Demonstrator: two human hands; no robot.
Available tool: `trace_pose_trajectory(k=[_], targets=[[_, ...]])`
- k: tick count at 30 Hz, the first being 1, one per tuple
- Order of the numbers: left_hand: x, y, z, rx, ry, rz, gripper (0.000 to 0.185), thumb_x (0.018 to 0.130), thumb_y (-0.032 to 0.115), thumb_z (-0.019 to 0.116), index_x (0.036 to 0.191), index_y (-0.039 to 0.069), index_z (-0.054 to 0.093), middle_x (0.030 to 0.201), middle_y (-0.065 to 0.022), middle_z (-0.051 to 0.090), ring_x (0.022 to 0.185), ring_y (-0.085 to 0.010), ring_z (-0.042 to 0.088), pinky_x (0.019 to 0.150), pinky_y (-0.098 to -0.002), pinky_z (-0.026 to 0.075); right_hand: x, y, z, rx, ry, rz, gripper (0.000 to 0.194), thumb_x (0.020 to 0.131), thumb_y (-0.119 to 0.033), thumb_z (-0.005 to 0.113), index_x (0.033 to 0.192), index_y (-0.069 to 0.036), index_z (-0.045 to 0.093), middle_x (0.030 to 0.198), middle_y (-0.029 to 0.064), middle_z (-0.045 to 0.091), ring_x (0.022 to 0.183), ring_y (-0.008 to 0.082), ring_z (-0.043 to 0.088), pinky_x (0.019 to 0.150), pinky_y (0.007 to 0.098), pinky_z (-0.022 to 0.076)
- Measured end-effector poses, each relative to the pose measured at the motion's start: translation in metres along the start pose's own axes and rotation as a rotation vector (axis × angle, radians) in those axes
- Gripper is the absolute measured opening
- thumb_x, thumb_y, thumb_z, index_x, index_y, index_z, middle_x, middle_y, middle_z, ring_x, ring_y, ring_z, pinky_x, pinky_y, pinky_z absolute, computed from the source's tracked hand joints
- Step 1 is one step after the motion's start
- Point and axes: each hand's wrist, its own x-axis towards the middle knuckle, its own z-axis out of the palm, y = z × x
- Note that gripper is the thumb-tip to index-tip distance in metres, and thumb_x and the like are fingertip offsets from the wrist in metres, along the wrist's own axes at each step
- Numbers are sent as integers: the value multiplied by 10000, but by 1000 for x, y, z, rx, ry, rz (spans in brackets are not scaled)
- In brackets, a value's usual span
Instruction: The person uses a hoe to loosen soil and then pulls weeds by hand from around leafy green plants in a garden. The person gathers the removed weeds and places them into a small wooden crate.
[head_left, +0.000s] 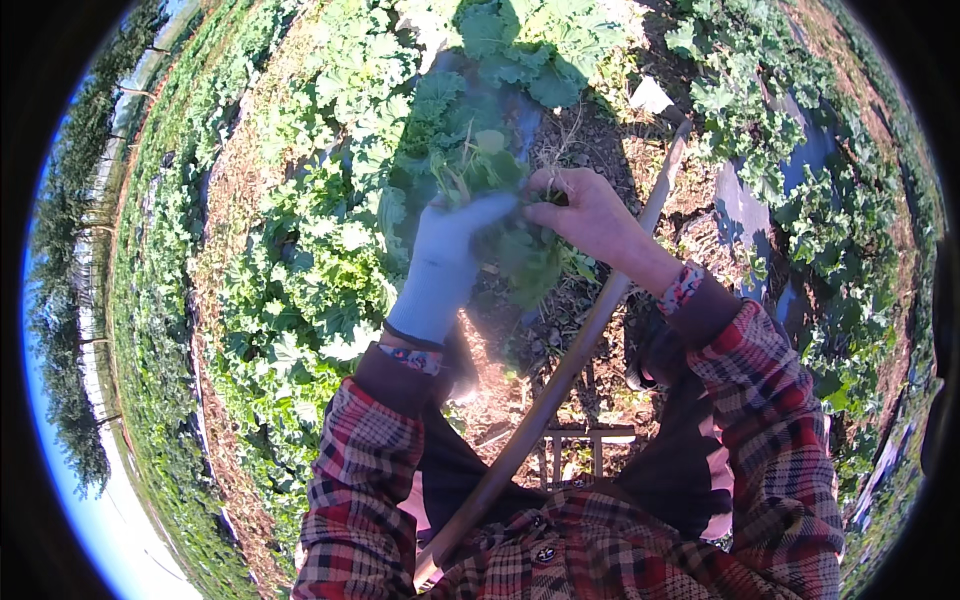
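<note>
My left hand (451, 244), in a white knit glove, is closed around a bunch of leafy green plants (495, 165). Stems and leaves stick up past its fingers; haze on the picture blurs this part. My right hand (596, 214) is bare and pinches a thin plant with pale, root-like strands (556, 161) between thumb and fingers. It is close beside the gloved fingertips. More leaves (529, 262) hang below the two hands, and I cannot tell which hand holds them. A hoe's wooden handle (574, 352) slants across my lap, passing under my right forearm.
The hoe's metal blade (651, 96) rests on the ground ahead, at the right. Rows of curly-leaved greens (322, 247) grow on the left, with others (750, 127) on the right beside dark plastic mulch (739, 206). Dry soil (495, 397) lies between my legs.
</note>
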Motion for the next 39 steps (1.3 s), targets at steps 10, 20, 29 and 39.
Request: trace_pose_trajectory(k=[10, 20, 29, 39], targets=[[7, -3, -11, 237, -109, 107, 253, 795, -24, 668, 1046, -8, 658, 940, -105, 702, 823, -175, 677, 727, -276, 524, 1, 7, -32, -169, 30, -105, 220, 788, -144, 658, 963, -17, 698, 800, 161, 666, 754, 243, 647, 729, 353, 506], [1, -4, 12, 31, 11, -43, 263, 800, 34, 691, 1059, 3, 667, 909, -85, 699, 789, -153, 664, 686, -276, 525, 0, 8, -26, -69, -44, 39, 228, 793, -156, 671, 968, -10, 690, 809, 111, 661, 741, 200, 613, 696, 328, 484], [7, -9, 4, 64, 10, 0, 203, 818, 42, 683, 1004, -36, 661, 872, -111, 699, 708, -182, 668, 641, -288, 525, 1, 16, -21, -8, 37, 12, 173, 838, -94, 633, 965, 13, 682, 803, 42, 659, 738, 99, 591, 684, 260, 482], [15, -1, -15, -108, 81, 24, 235, 832, 14, 669, 1066, 26, 649, 926, -119, 697, 801, -237, 681, 672, -352, 561, 8, 2, -70, 54, 261, 101, 170, 849, -123, 617, 954, -17, 699, 757, 35, 655, 663, 77, 568, 616, 247, 462]])
